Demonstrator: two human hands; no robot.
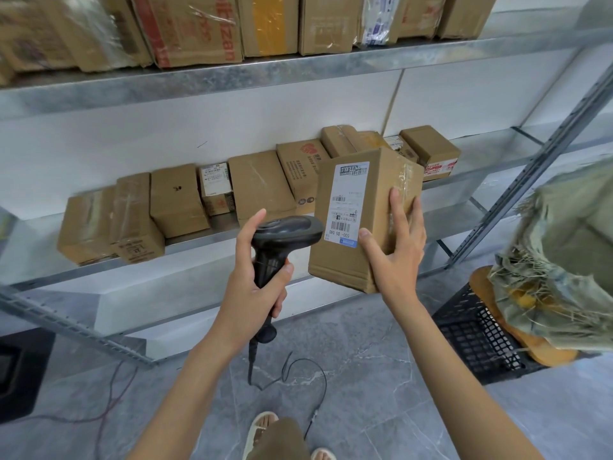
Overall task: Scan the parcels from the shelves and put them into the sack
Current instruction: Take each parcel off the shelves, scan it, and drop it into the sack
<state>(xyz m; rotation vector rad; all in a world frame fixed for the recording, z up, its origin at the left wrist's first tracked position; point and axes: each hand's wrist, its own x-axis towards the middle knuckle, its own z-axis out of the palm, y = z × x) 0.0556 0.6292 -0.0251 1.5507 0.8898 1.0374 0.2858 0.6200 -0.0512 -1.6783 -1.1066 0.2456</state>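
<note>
Grip, head view: left hand (pixel 257 280) clenched round the handle of a black barcode scanner (pixel 282 247), thumb up along the scanner's head, which points right at the parcel's label. Right hand (pixel 394 247) grasping a brown cardboard parcel (pixel 361 217) by its right side, thumb on the front face, fingers spread over the taped edge.

Parcel: held in the air in front of the lower shelf (pixel 212 244), tilted, white shipping label (pixel 346 204) with barcodes facing the scanner.

Lower shelf: a row of cardboard boxes (pixel 175 200) standing side by side against the white wall, some bearing labels.

Upper shelf (pixel 265 71): larger boxes packed close together, several wrapped in clear tape.

Sack (pixel 564 260): greenish woven material with a frayed rim, at far right, above a black perforated crate (pixel 477 340).

Floor: grey marbled tile; the scanner's cable (pixel 298 370) trails down onto it; sandalled feet at the bottom edge.
</note>
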